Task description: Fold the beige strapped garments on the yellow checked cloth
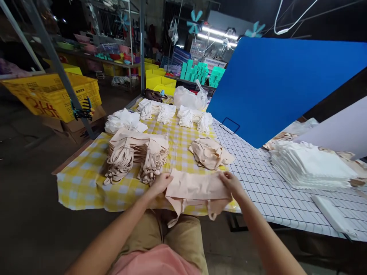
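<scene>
A beige strappy bra top [197,186] is stretched sideways between my hands at the table's front edge, its straps hanging down toward my lap. My left hand [162,182] pinches one end of the band. The opposite end is gripped by my right hand [231,183]. Just left of it stands a tall stack of beige bra tops [136,147], straps drooping over the front. Behind my right hand lies a loose, crumpled beige heap [210,152] of similar cloth.
White garment piles [124,120] sit farther back on the yellow checked cloth [86,187]. A blue board [286,88] leans over the right side, near a white stack [312,164]. A metal post [61,68] and yellow crate [57,95] stand left.
</scene>
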